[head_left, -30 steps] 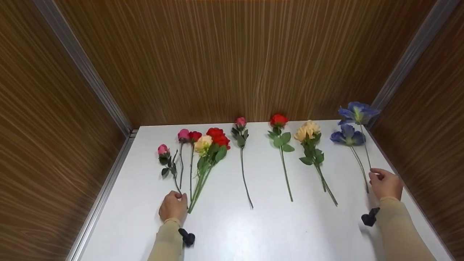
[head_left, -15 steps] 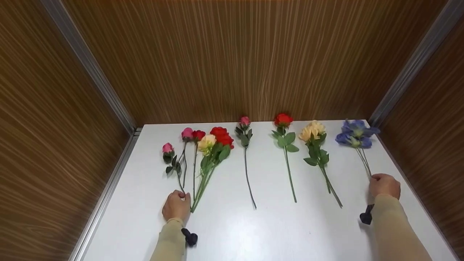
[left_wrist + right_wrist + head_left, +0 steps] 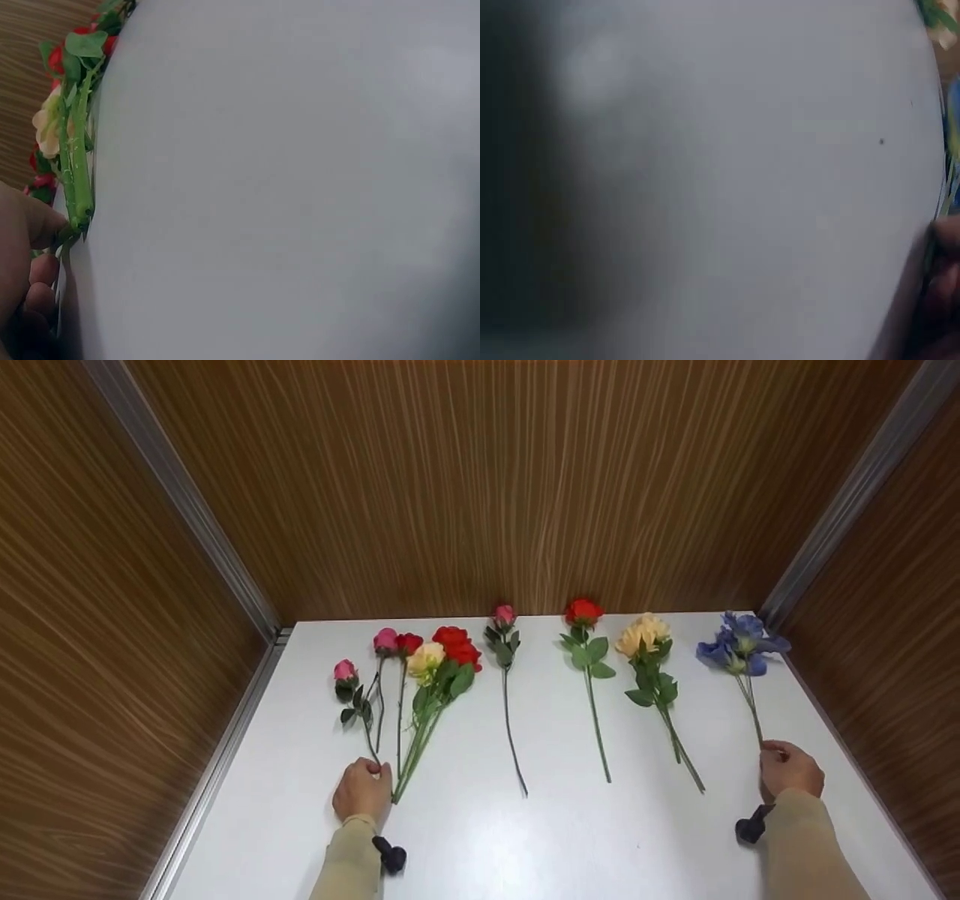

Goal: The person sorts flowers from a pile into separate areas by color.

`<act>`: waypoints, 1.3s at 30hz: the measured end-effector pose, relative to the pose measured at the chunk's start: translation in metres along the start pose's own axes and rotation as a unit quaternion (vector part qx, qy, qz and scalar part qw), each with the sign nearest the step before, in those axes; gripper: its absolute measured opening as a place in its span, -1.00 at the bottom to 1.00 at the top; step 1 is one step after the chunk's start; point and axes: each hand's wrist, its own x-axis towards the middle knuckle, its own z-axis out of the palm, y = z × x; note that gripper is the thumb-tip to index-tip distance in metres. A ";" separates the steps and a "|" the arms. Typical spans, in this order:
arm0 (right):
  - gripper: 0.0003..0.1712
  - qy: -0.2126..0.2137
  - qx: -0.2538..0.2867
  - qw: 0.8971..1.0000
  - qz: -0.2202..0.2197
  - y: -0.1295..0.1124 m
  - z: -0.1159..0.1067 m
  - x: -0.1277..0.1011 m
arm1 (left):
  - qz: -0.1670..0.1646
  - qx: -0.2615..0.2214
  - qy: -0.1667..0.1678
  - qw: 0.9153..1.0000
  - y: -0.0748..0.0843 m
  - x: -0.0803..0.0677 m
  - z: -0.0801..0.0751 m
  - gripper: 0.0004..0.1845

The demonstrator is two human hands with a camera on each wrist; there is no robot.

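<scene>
In the head view my left hand (image 3: 361,789) pinches the lower stem of a pink rose (image 3: 344,670) at the left of the white table. Beside it lie a magenta rose (image 3: 385,640), a dark red rose (image 3: 409,643), and a bunch with a cream flower (image 3: 425,661) and red flowers (image 3: 457,646); their green stems (image 3: 79,169) end by my left thumb. On the right, my right hand (image 3: 792,770) pinches a stem below two overlapping blue flowers (image 3: 742,645). Whether it grips one stem or both cannot be told.
Between the hands lie a single pink rose (image 3: 504,616), a red rose (image 3: 583,613) and cream flowers (image 3: 643,635) with crossed stems, on the white table (image 3: 525,847). Wood-grain panels (image 3: 510,487) stand behind and at both sides.
My right hand has lowered the raised blue flower onto the other one and drawn back toward me. The left hand keeps its place on the pink rose's stem.
</scene>
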 end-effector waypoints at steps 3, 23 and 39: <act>-0.51 -0.006 0.021 1.000 0.000 0.004 0.001 -0.002 | -0.004 0.001 -0.005 1.000 -0.002 -0.001 0.000 -0.77; -0.54 0.001 0.037 0.999 0.027 -0.008 0.005 -0.024 | 0.000 0.006 -0.040 0.999 -0.004 0.002 -0.008 -0.75; -0.47 -0.014 0.023 1.000 0.008 -0.003 -0.003 -0.014 | -0.021 -0.037 -0.045 0.998 0.002 0.004 -0.013 -0.76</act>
